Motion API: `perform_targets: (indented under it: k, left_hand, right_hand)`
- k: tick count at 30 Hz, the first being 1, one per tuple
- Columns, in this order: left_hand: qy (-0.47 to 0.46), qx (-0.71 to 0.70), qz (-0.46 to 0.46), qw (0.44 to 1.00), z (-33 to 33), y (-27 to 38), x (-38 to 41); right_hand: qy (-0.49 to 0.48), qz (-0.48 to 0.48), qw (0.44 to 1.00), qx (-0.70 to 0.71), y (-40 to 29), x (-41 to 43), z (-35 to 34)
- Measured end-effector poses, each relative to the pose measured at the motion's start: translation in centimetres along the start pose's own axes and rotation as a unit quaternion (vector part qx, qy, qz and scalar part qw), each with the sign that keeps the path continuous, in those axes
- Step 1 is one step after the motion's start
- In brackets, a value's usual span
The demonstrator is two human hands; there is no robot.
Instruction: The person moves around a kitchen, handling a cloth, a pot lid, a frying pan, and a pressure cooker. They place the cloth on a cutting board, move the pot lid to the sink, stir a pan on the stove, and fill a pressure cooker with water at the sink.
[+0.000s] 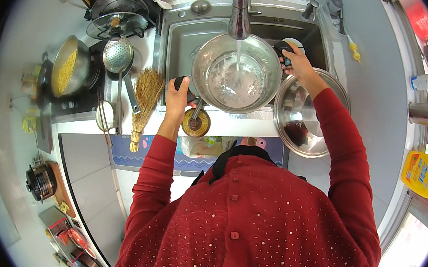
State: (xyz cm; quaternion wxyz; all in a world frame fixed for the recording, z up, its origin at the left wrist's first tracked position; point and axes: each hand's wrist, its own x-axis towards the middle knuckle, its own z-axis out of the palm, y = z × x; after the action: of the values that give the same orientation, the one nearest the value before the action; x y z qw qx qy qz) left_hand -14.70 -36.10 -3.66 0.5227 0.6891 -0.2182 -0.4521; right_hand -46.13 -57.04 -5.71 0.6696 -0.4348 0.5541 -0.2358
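Water runs from the metal faucet (240, 21) into a stainless steel pot (237, 73) with two black handles, tilted over the double sink (193, 29). Some water stands in its bottom. My left hand (179, 95) is closed around the handle at the lower left. The handle at the upper right is in my right hand (296, 62). Below my right forearm lies a wide stainless steel basin or lid (298, 115); which one, I cannot tell. Near my left hand, at the counter's front edge, is a round yellow-brown object (196, 123). A bowl (294, 44) is partly visible in the right sink.
Left of the sink lie a straw whisk broom (147, 99), a skimmer (118, 55) and a white bowl (104, 115) with chopsticks. A metal bowl of yellow food (68, 69) stands at the stove (69, 106). Glass lids (126, 22) lean behind. A yellow detergent bottle (423, 175) is far right.
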Motion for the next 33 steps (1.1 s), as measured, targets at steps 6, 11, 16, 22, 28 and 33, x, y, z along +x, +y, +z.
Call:
perform_targets:
  k: [6,11,16,22,28,33]
  left_hand:
    - [0.01,-0.003,0.007,1.0,0.4,0.1,0.1]
    - [0.005,-0.002,-0.007,1.0,0.4,0.4,-0.2]
    - [0.022,-0.011,-0.013,1.0,0.3,-0.7,0.0]
    - [0.034,-0.035,-0.011,0.999,0.5,-1.0,-0.3]
    - [0.044,-0.06,-0.007,0.997,0.7,-1.0,-1.0]
    - [0.059,-0.067,-0.009,0.996,0.3,-2.3,-1.9]
  right_hand:
    - [0.042,-0.018,0.998,-0.032,0.6,0.1,0.4]
    - [0.094,-0.025,0.994,-0.05,0.5,-1.0,1.2]
    - [0.112,-0.035,0.993,-0.026,0.9,-1.3,1.3]
    - [0.12,-0.05,0.991,0.019,1.2,-3.2,2.1]
    - [0.085,-0.08,0.991,0.07,3.0,-5.9,3.1]
    - [0.052,-0.029,0.996,0.068,5.0,-8.5,4.2]
